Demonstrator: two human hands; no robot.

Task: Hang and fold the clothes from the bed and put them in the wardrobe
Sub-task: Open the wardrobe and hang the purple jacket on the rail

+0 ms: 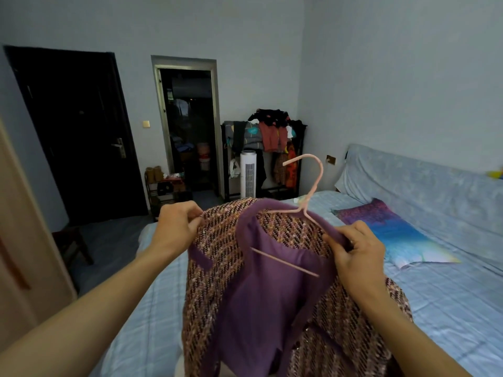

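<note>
Reaching out over the bed [449, 308], both arms hold up the tweed jacket [217, 257]: left hand [174, 227] pinches one shoulder, right hand [356, 254] grips the collar, seemingly with the pink hanger [310, 191] inside.

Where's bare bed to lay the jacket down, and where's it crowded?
Bare sheet on the bed left of the jacket, out to the mattress edge. More bare sheet right of the jacket, this side of the pillow. Crowded: the clothes rack at the far wall, packed with garments; shoe rack beside the doorway.
</note>
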